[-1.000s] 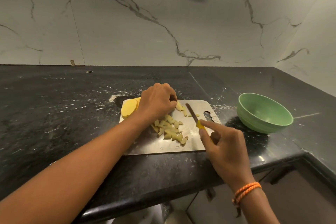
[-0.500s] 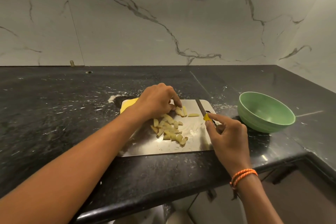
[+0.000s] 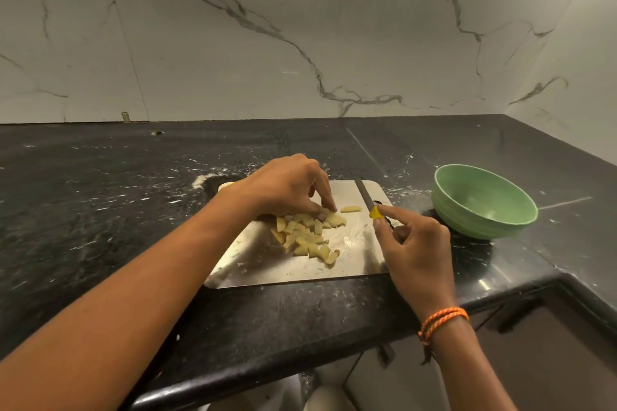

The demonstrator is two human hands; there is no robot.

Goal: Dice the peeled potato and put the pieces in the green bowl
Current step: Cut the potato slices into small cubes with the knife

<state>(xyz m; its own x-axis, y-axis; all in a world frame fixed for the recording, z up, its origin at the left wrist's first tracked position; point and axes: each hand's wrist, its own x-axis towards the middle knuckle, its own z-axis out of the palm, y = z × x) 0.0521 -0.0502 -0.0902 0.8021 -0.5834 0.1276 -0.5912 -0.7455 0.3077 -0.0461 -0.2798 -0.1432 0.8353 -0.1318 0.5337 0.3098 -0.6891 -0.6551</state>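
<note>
Mid-frame: left hand [image 3: 287, 185] fingers [image 3: 321, 216] on potato pieces [image 3: 307, 237], steel board [image 3: 267, 270]; right hand [image 3: 414, 243] grips knife [image 3: 365, 198]; green bowl [image 3: 484, 202] right, empty.

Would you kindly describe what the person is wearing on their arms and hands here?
Both forearms are bare, with no sleeves in view. The right hand has an orange braided cord bracelet looped twice around the wrist, with a short loose end hanging below it. The left hand shows no bracelet, watch or glove. No rings are visible on either hand.
</note>
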